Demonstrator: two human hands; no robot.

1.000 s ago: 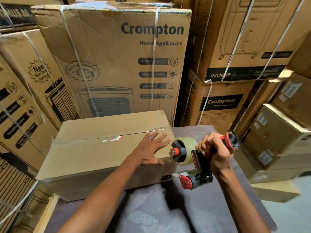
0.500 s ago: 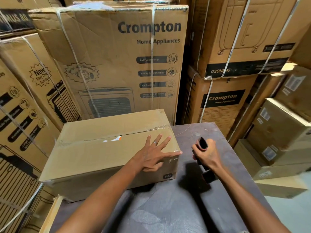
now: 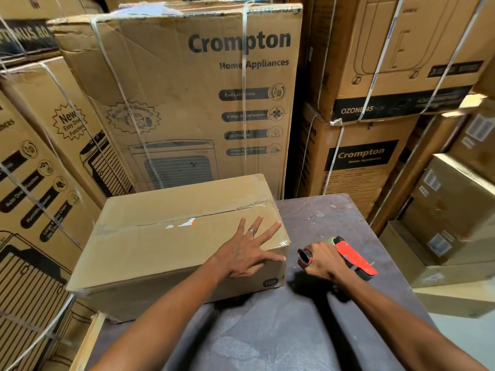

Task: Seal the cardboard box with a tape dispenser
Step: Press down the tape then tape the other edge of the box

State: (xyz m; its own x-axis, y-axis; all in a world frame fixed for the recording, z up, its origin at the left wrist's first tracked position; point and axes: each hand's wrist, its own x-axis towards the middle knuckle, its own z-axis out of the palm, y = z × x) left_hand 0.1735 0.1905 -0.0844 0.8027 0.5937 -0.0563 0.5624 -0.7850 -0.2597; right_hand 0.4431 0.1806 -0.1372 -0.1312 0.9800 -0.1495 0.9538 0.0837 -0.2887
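Cardboard is what we are dealing with: the cardboard box point(image 3: 171, 236) sits on the grey surface point(image 3: 267, 330) at about ten o'clock from our arms, its top flaps closed and clear tape already glinting along the centre seam and over the right-hand edge. Our left hand point(image 3: 249, 250) lies flat on the box top near that right edge, fingers spread and straight, pressing rather than clasping. Our right hand point(image 3: 321, 259) has its grip curled tightly round the handle of the tape dispenser point(image 3: 351, 257), which is at about three o'clock from the box, just beside it and low over the surface; whether it touches the surface we cannot tell. We judge the box stiff enough on its edges but likely to give in the middle of the flaps, so we would press near corners. The dispenser looks light and rigid; its handle is the place to hold, well away from the cutting end. Stacked cartons point(image 3: 203, 97) crowd twelve o'clock.
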